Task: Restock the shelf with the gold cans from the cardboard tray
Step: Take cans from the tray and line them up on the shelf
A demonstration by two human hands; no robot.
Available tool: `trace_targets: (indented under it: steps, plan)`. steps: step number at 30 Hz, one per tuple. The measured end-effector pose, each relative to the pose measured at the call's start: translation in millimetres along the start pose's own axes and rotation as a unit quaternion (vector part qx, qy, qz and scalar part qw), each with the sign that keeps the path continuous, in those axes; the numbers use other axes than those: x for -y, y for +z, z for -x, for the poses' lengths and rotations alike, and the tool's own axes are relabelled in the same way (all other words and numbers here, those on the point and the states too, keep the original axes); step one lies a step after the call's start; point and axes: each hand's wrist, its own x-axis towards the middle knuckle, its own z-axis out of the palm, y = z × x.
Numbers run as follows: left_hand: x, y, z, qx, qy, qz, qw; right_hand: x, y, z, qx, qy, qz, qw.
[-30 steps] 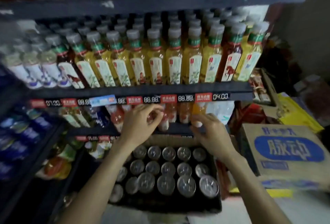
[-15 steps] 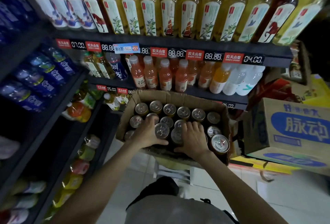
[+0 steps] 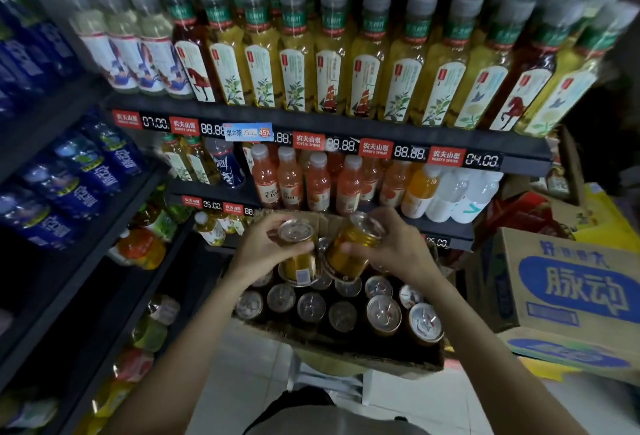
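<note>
Gold cans, 2 of them, are lifted above the cardboard tray (image 3: 346, 353) at frame centre: left hand (image 3: 258, 249) fingers wrap one can (image 3: 298, 261), right hand (image 3: 394, 251) fingers wrap the tilted other can (image 3: 349, 251).

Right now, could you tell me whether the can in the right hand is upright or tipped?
Tipped. The gold can in the right hand leans, its top toward the shelf.

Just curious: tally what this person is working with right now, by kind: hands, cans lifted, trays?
Hands: 2 (left hand, right hand)
Gold cans lifted: 2 (left can, right can)
Cardboard tray: 1
Total: 5
</note>
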Motion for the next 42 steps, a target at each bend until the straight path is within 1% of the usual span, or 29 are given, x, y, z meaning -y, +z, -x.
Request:
trace_targets:
  steps: [3, 4, 7, 9, 12, 15, 19, 22, 25, 27, 30, 32, 36, 39, 41, 42]
  plan:
    - [-51, -26, -14, -0.013, 0.076, 0.042, 0.996, 32, -43, -18, -0.005, -0.038, -0.075, 0.996]
    - [-74, -36, -19, -0.022, 0.109, 0.043, 0.993, 43, -58, -24, -0.015, -0.058, -0.082, 0.995]
    - [-123, -56, -29, -0.033, 0.180, 0.033, 0.983, 67, -91, -33, -0.007, -0.092, -0.104, 0.990]
    - [-162, -73, -41, -0.064, 0.237, 0.013, 0.969, 88, -119, -40, -0.028, -0.123, -0.117, 0.985]
    - [-221, -95, -60, -0.114, 0.313, -0.010, 0.943, 125, -163, -49, -0.069, -0.181, -0.132, 0.972]
    - [-272, -110, -76, -0.169, 0.385, -0.045, 0.906, 159, -203, -58, -0.101, -0.232, -0.134, 0.958]
    - [-326, -118, -97, -0.236, 0.439, -0.073, 0.864, 198, -246, -72, -0.170, -0.307, -0.091, 0.932]
    - [-356, -116, -119, -0.291, 0.453, -0.067, 0.840, 217, -268, -94, -0.216, -0.334, -0.067, 0.915]
    - [-380, -113, -148, -0.329, 0.448, -0.062, 0.829, 226, -285, -125, -0.259, -0.333, -0.041, 0.906]
    - [-392, -109, -170, -0.346, 0.428, -0.076, 0.831, 227, -293, -150, -0.281, -0.317, -0.021, 0.906]
    - [-400, -103, -201, -0.353, 0.382, -0.113, 0.847, 225, -298, -187, -0.282, -0.275, -0.018, 0.919]
    - [-400, -100, -216, -0.350, 0.357, -0.139, 0.855, 222, -301, -206, -0.269, -0.247, -0.019, 0.931]
    - [-394, -95, -240, -0.335, 0.318, -0.171, 0.870, 214, -305, -228, -0.212, -0.227, -0.036, 0.950]
    - [-390, -104, -243, -0.278, 0.282, -0.211, 0.894, 208, -307, -231, -0.169, -0.223, -0.036, 0.959]
    - [-384, -118, -237, -0.235, 0.307, -0.243, 0.890, 206, -308, -228, -0.147, -0.234, -0.046, 0.960]
    - [-379, -126, -232, -0.214, 0.342, -0.259, 0.877, 205, -308, -226, -0.148, -0.243, -0.033, 0.958]
